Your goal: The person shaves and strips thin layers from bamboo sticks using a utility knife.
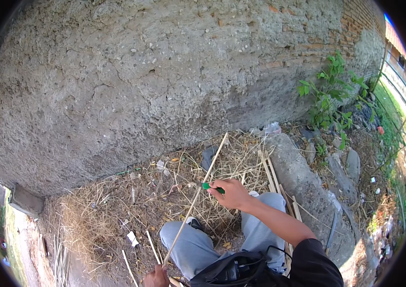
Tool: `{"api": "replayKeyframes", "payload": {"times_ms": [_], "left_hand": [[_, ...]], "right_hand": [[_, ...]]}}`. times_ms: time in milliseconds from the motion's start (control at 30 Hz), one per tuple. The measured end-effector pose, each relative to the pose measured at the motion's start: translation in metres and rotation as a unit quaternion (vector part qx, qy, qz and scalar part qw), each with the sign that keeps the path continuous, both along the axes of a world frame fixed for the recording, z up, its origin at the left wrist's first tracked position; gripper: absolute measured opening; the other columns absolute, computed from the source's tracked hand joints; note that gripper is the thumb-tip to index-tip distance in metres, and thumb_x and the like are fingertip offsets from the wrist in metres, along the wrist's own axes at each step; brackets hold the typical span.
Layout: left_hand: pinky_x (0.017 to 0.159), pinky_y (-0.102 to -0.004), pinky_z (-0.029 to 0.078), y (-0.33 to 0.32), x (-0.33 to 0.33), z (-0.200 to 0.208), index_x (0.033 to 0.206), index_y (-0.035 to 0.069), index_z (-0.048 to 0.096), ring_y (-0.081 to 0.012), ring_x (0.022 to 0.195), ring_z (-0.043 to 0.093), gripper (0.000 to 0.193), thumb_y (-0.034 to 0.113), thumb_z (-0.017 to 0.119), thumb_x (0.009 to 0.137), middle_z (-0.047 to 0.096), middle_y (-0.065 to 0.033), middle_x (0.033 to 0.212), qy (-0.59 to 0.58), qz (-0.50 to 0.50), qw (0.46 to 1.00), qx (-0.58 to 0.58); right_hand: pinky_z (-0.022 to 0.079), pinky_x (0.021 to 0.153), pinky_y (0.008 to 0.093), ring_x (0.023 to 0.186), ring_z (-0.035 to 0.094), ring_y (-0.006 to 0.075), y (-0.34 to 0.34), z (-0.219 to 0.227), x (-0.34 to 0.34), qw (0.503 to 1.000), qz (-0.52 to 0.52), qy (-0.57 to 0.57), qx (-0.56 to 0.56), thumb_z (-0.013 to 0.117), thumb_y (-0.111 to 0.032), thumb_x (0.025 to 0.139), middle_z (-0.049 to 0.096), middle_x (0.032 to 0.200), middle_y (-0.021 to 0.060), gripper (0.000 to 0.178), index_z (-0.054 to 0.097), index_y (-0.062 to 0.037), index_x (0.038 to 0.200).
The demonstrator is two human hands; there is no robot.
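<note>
A long, thin bamboo strip [186, 219] slants up from beside my left knee toward the wall. Its lower end is gripped by my left hand [156, 277], closed and partly cut off by the lower edge. My right hand [231, 193] is wrapped round the green handle [206, 186] of a small knife. The knife's thin blade points left and meets or crosses the strip near its middle; whether it cuts into it I cannot tell.
A rough plastered wall [131, 86] rises ahead. Dry shavings [88, 225] cover the ground. More strips [267, 172] lie right of my knees, by a concrete slab [291, 165]. A leafy plant [332, 91] grows at the wall. Other strips [128, 268] lie at lower left.
</note>
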State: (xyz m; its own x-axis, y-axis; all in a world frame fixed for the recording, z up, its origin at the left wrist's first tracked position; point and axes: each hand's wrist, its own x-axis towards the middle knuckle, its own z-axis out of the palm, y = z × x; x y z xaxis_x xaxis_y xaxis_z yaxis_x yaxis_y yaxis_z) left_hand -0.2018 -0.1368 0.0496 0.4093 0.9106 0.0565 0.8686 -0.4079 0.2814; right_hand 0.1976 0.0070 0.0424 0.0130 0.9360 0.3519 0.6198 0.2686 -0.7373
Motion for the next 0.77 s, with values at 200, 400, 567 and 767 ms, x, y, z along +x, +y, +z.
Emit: {"api": "replayKeyframes", "payload": {"times_ms": [200,400,567,767], "left_hand": [[0.042,-0.0481,0.041,-0.003,-0.047,-0.084,0.109,0.005,0.057,-0.0344,0.044,0.052,0.019,0.017,0.053,0.094,0.057,-0.0178,0.059,-0.067,-0.044,0.994,0.077],[0.035,-0.0506,0.036,-0.003,-0.040,-0.055,0.116,0.011,0.054,-0.0384,0.041,0.052,0.026,0.023,0.055,0.093,0.059,-0.0210,0.063,0.037,0.030,0.999,-0.020],[0.037,-0.0511,0.037,-0.012,-0.044,-0.046,0.107,0.011,0.055,-0.0394,0.042,0.052,0.020,0.024,0.057,0.093,0.058,-0.0217,0.062,-0.020,0.038,0.999,-0.001],[0.043,-0.0523,0.040,-0.022,-0.038,-0.046,0.106,0.007,0.056,-0.0415,0.053,0.059,0.024,0.028,0.057,0.095,0.059,-0.0245,0.066,0.082,0.063,0.994,-0.026]], "right_hand": [[0.048,0.055,0.0432,0.062,0.064,0.0318,0.011,-0.005,0.006,0.999,-0.004,-0.028,-0.030,0.066,-0.031,0.090,0.068,0.075,0.0117,0.023,0.065,-0.0082,0.089],[0.049,0.059,0.0461,0.066,0.065,0.0337,0.021,0.001,0.007,0.992,-0.040,-0.082,-0.085,0.066,-0.031,0.089,0.069,0.077,0.0123,0.020,0.066,-0.0111,0.090],[0.052,0.069,0.0503,0.074,0.067,0.0385,0.062,-0.010,0.081,0.954,-0.230,-0.143,-0.125,0.063,-0.031,0.089,0.069,0.077,0.0176,0.022,0.066,-0.0096,0.095],[0.053,0.078,0.0435,0.087,0.069,0.0362,0.068,-0.068,0.193,0.907,-0.364,0.034,-0.208,0.070,-0.029,0.085,0.069,0.091,0.0233,0.026,0.068,-0.0025,0.085]]}}
